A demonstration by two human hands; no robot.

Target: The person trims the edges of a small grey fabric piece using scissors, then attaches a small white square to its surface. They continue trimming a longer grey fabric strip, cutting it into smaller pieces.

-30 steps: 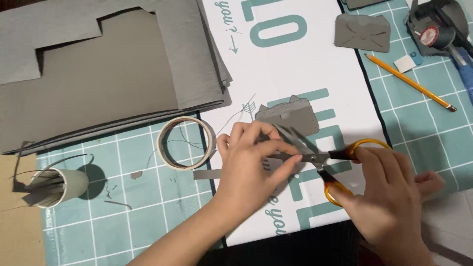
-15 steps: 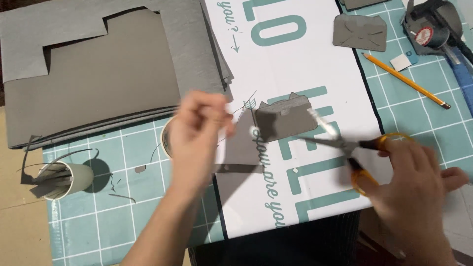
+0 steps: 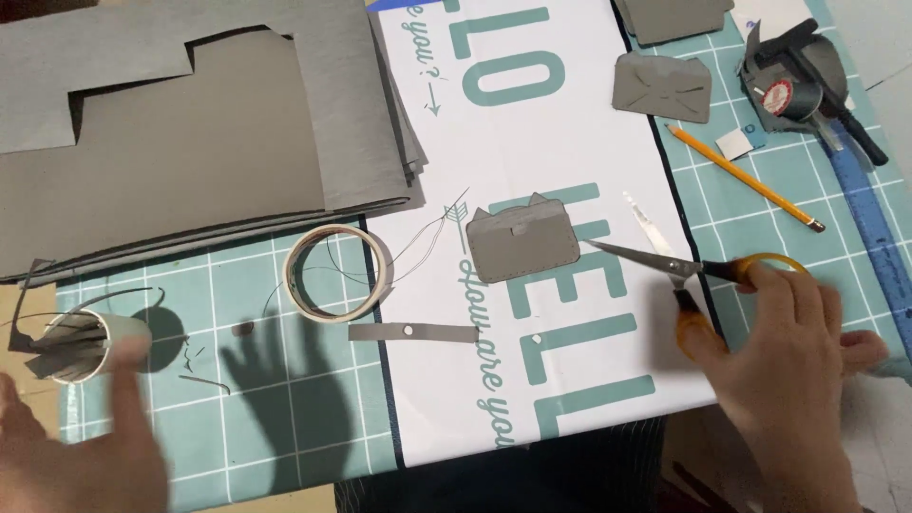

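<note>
- Head view: the right hand (image 3: 798, 366) is near the counter's right front corner with its fingers through the orange loops of the scissors (image 3: 684, 266), closed round the handles; the blades stand apart and point left toward the middle, so the tool sits ready in a cutting hold rather than laid down
- The small grey cat-eared piece (image 3: 522, 242) lies flat on the white printed sheet (image 3: 532, 123), just left of the blade tips and not touching them; no hand holds it, and it rests with its stitched face up where both hands can get at it
- The left hand (image 3: 81, 446) is blurred at the counter's left front corner, fingers spread and holding nothing, right beside the cardboard tube (image 3: 90, 347) that stands stuffed with grey offcuts; its shadow falls on the green cutting mat (image 3: 237, 427)
- A thin grey strip (image 3: 413, 332) with a punched hole lies across the sheet's left edge, just below the roll of tape (image 3: 337, 274)
- The stacked grey sheets (image 3: 190, 142) fill the far left corner, out of the cutting area
- Along the right edge lie a pencil (image 3: 746, 179), a blue ruler (image 3: 869, 223) and a second grey cut piece (image 3: 662, 87), set apart from the work in the middle
</note>
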